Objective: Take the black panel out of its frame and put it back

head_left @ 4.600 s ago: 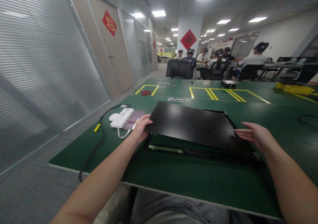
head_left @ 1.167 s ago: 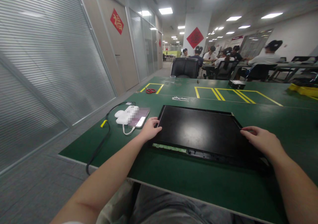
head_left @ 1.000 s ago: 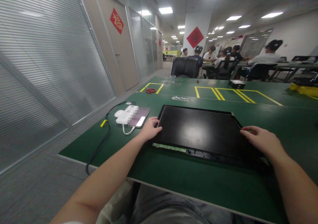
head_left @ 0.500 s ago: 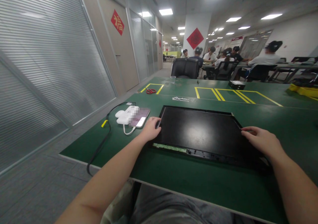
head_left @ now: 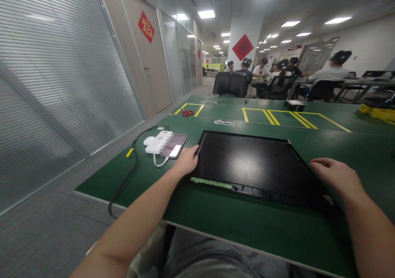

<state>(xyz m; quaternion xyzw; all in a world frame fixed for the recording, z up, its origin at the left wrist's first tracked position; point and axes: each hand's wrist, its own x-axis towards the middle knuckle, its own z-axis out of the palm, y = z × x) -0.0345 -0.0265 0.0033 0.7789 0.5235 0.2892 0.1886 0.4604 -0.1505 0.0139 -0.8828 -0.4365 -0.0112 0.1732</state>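
A black flat display panel [head_left: 243, 163] lies face up on the green table [head_left: 222, 224]. A narrow green circuit board [head_left: 211, 183] shows along its near edge. My left hand [head_left: 187, 163] grips the panel's left edge, its thumb and forefinger at the rim; the other fingers are mostly hidden. My right hand [head_left: 338, 177] is beside the panel's right edge, its fingers stretched out, nothing visible in it. A small light piece [head_left: 328, 198] shows at the near right corner, too blurred to name.
To the left are a phone [head_left: 175, 146], white charger-like items [head_left: 156, 143] and a black cable [head_left: 131, 171]. Red-handled scissors [head_left: 187, 113], a clear cup [head_left: 215, 99], white strips [head_left: 224, 122] and a black box [head_left: 294, 105] sit farther back. People [head_left: 330, 72] sit beyond.
My right hand has shifted right, off the panel's right edge. My left hand stays at the left edge, its fingers slightly moved. The panel looks unmoved.
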